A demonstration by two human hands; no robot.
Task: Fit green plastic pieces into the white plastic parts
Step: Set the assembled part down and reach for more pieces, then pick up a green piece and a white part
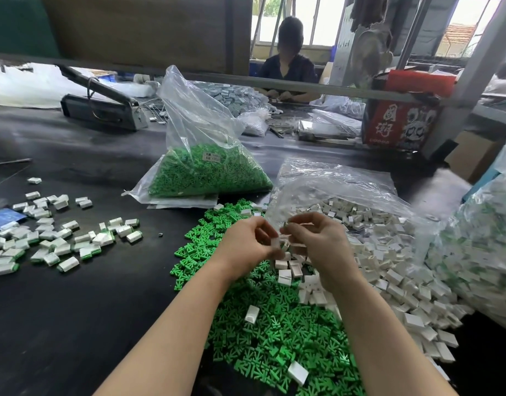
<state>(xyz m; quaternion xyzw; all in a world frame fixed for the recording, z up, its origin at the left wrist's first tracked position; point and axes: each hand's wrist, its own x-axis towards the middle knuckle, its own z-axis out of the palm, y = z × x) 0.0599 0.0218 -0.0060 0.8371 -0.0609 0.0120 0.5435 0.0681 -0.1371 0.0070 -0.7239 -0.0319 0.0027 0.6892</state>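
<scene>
Head view of an assembly station, read from left to right. At far left, a scatter of finished units (46, 241), white shells with a green edge showing, lies on the dark worktop (89, 310), well apart from the hands. Behind them sits a grey lever press (103, 107). Toward the centre, a clear bag of green pieces (206, 172) stands upright and partly full; in front of it a loose pile of green pieces (274, 332) spreads toward the viewer beneath both forearms, with a few stray white shells lying on it.

The left hand (246, 247) has its fingers curled and pinches a small white part (276, 242) at the fingertips. The right hand (317, 241), just beside it, is likewise curled, thumb and forefinger closed on a small item at the meeting point; whether that item is green or white cannot be told. The two hands meet fingertip to fingertip above the border between the green pile and the heap of white parts (389, 270), which spills from an open clear bag to the right.

Judgement: the insertion runs along the line between the two hands, roughly left to right. The green supply lies directly below and toward the left hand, and the white supply lies nearer the right hand.

A second worker (289, 61) sits across the worktop; a red carton (403, 121) stands at far right.
</scene>
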